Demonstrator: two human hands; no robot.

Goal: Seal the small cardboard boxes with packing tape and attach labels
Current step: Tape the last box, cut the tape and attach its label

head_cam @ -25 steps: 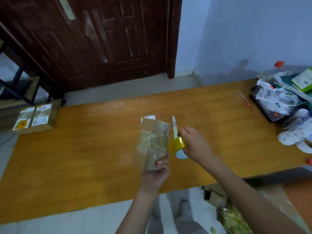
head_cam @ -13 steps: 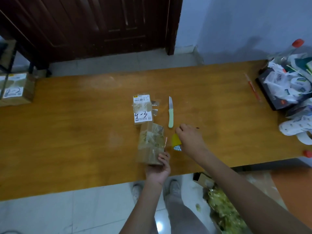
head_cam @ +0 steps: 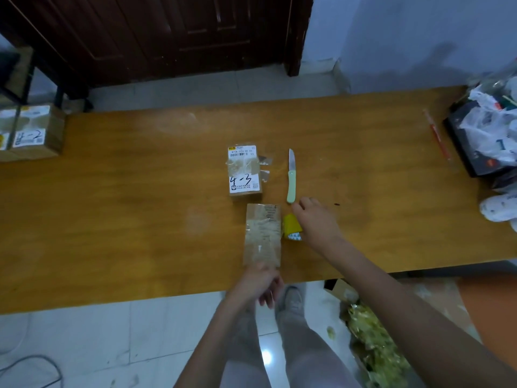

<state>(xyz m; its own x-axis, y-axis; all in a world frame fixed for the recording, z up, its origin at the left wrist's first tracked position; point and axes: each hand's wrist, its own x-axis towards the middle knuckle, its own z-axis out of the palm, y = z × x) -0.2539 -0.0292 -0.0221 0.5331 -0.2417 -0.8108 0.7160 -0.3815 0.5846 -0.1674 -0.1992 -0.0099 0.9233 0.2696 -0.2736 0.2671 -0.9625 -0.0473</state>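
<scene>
Near the counter's (head_cam: 140, 219) near edge lies a taped cardboard box (head_cam: 262, 235), the left hand (head_cam: 258, 281) at its near end, fingers loose, gripping nothing. Just right, the right hand (head_cam: 316, 219) covers the yellow tape roll (head_cam: 291, 227); its grip cannot be told. Beyond lie a labelled box (head_cam: 244, 175) and a green-handled knife (head_cam: 291, 177).

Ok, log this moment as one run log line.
left hand: open, at taped box | right hand: on tape roll | knife: on table
</scene>
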